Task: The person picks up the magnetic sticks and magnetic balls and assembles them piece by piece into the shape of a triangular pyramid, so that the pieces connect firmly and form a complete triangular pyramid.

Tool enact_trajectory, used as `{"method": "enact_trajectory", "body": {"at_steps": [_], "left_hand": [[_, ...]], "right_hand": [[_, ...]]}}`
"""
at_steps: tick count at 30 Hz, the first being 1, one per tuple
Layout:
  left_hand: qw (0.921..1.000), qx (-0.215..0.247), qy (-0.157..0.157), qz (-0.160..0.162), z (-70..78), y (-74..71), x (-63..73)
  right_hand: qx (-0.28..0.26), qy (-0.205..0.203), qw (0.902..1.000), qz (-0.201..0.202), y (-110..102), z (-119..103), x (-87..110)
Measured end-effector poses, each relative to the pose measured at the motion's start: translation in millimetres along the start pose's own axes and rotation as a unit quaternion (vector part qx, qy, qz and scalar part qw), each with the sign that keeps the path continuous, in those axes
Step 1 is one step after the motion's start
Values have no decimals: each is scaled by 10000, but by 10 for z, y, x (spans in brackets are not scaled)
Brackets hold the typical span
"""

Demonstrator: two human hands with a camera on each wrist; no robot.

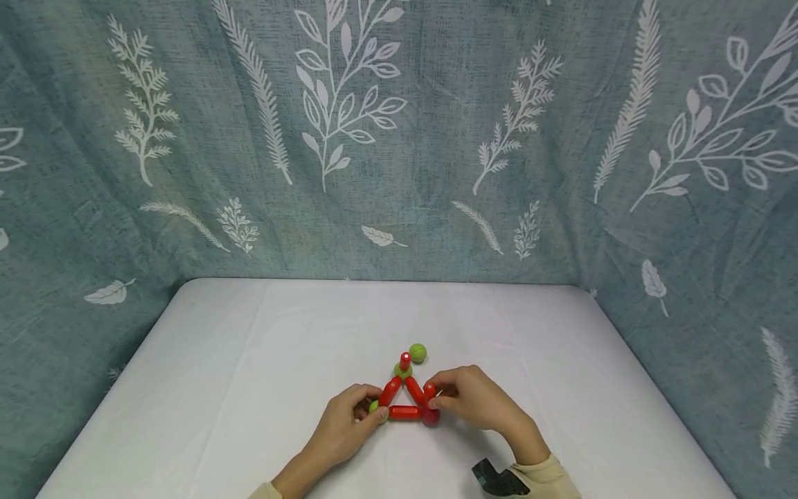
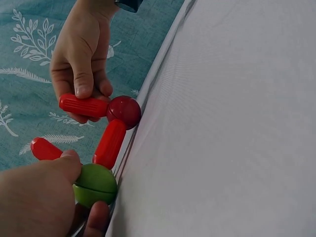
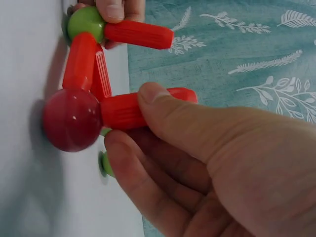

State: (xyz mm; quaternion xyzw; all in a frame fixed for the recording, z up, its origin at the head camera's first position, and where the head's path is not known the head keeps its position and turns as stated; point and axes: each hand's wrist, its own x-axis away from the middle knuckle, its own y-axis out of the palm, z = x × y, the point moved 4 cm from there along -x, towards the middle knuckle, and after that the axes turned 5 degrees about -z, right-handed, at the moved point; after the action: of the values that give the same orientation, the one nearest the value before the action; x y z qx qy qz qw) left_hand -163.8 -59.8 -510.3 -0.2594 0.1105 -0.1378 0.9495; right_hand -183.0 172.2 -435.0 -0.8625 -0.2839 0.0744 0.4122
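Observation:
A triangle of red rods (image 1: pixel 405 413) joined by balls lies on the table. Its near-right corner is a dark red ball (image 3: pixel 71 121); the near-left corner is a green ball (image 2: pixel 96 182), and another green ball (image 1: pixel 399 372) forms the far corner. My left hand (image 1: pixel 346 423) holds the near-left ball between thumb and fingers. From that ball a red rod (image 3: pixel 140 34) stands up. With thumb and fingers, my right hand (image 1: pixel 476 398) pinches the upright red rod (image 3: pixel 121 109) on the dark red ball. One more upright rod (image 1: pixel 405 360) rises from the far ball.
Just behind the far corner sits a loose green ball (image 1: pixel 418 353). The white-covered table (image 1: pixel 299 333) ends at a green leaf-patterned curtain (image 1: pixel 430 138) at the back and sides. A dark wrist device (image 1: pixel 499 479) is on the right sleeve.

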Motion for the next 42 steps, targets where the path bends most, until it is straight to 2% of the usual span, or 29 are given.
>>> {"method": "enact_trajectory", "body": {"at_steps": [13,25,42], "left_hand": [[10000,44,-69,31,6,-5,0],[9999,106,-102,39,-5,4,-1],[9999,87,-101,87,3,11,-3]], "right_hand": [[245,110,9995,177,70,-36,-47],[558,-22,9976,401,123,-71,-70],[573,24,9972,484,138,-87,-77]]}}
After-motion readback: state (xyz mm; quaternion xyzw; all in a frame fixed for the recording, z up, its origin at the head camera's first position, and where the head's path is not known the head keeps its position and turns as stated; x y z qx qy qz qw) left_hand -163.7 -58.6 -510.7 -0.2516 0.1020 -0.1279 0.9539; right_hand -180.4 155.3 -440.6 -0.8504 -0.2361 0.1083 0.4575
